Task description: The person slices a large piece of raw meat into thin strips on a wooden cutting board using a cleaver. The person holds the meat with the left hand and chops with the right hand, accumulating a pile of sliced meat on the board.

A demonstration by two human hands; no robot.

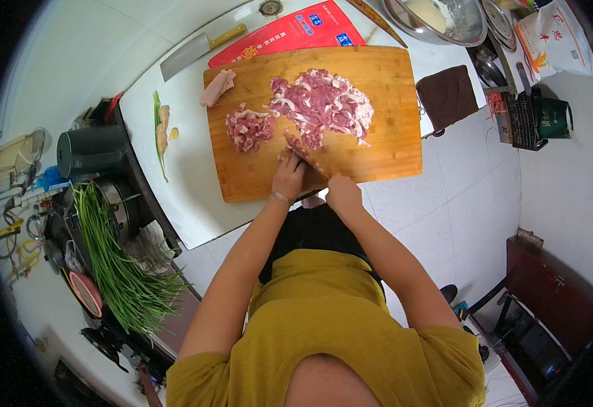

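Wooden board (384, 142) beneath, your right hand (343, 192) grips a knife (309, 165); your left hand (288, 178) seemingly pins meat (297, 143) beside it, so slipping could cut you.

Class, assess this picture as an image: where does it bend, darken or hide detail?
Head view: black corners with a curved dark rim, and the cutting board's far edge bows; head view: a soft shadow lies on the white table left of the board; head view: the blade of the knife looks dark, and fine detail by the left hand is too small to judge.
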